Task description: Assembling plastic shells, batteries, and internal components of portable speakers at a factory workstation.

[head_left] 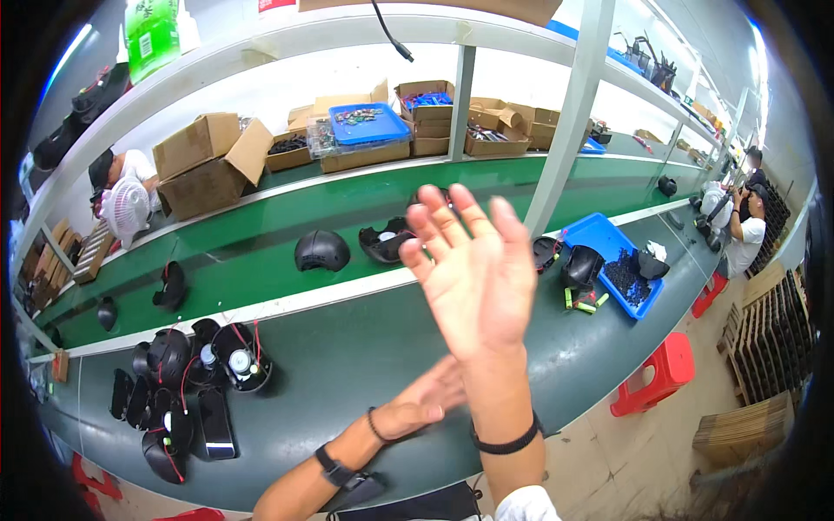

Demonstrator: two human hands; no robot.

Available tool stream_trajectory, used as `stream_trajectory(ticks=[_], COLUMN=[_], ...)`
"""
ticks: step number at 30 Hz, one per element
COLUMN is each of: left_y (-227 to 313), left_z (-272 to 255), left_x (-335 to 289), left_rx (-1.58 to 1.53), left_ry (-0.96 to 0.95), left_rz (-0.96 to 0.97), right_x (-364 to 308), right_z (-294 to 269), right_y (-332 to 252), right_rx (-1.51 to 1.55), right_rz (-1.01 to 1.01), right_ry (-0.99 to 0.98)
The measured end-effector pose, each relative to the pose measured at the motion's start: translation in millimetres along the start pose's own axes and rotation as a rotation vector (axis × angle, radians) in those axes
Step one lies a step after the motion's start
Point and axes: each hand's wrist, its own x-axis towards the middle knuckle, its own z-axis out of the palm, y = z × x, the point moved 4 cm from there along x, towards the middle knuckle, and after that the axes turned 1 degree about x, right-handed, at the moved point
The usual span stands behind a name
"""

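My right hand [478, 278] is raised above the bench, palm showing and fingers spread, with nothing in it. A black band circles that wrist. Behind the right forearm, my left hand [421, 399] is held low over the green bench [347, 347], its thumb out and its fingertips partly hidden; it appears to hold nothing. The left wrist wears a dark watch. To the left lies a cluster of round black housings [168, 356], some with red wires and white round parts inside. A black rectangular phone-like slab [215, 423] lies beside them.
A green conveyor belt [226, 269] beyond the bench carries black domes [321, 250]. At right, a blue tray [599, 233] holds small black parts, near green cylindrical cells [584, 306]. A metal post [573, 113] and cardboard boxes [213, 165] stand behind. Red stools [665, 369] flank the bench.
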Motion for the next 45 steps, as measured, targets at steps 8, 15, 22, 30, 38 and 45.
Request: stream_trajectory(ticks=[8, 15, 22, 30, 38, 45], left_y=[-16, -29, 60, 129, 123, 108], left_z=[44, 49, -32, -257, -145, -46], left_x=[-13, 2, 36, 115, 76, -69], left_rx=[0.566, 0.506, 1.301, 1.482, 1.394, 1.291], left_ry=[0.328, 0.419, 0.639, 0.966, 0.945, 0.734], left_rz=[-0.228, -0.306, 0.144, 0.141, 0.417, 0.133], right_x=[-10, -15, 4, 29, 69, 55], right_z=[-49, -90, -96, -150, -241, -144], right_y=[-49, 8, -61, -73, 18, -38], right_rx=[-0.918, -2.123, -1.603, -1.743, -2.518, -1.953], right_rz=[-0.716, -0.882, -0.462, 0.292, 0.267, 0.305], right_ry=[0.283, -0.499, 0.032, -0.191, -0.178, -0.090])
